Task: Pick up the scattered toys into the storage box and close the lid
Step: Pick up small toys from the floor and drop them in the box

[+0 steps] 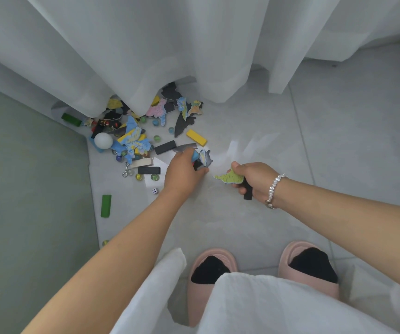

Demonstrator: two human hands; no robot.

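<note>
Your right hand [254,179] is curled around a green map piece [230,177] and a black block [247,192] that pokes out below your fingers. Keep that grip snug so nothing slips.

Your left hand [182,171] is just across from it. Its fingers are wrapped around a small bunch of toys: a blue-and-grey map piece [205,157] and something dark under it. I think you are still gathering, so pinch the flat pieces by their edges. They lie flat on the smooth floor [338,131] and may slide.

Beside your left wrist sits a little white dice [154,191], and farther out to that side a green block [106,205]. Just past your left fingers are a black block [165,147] and a yellow block [196,137].

Beyond those is the big pile: more map pieces [133,138], glass marbles [156,138] and a white ball [103,140]. Some toys hide under the white curtain [146,56], so lift it and look. Scoop marbles, since they roll.

The storage box is not in view, so I cannot tell where it is.
</note>
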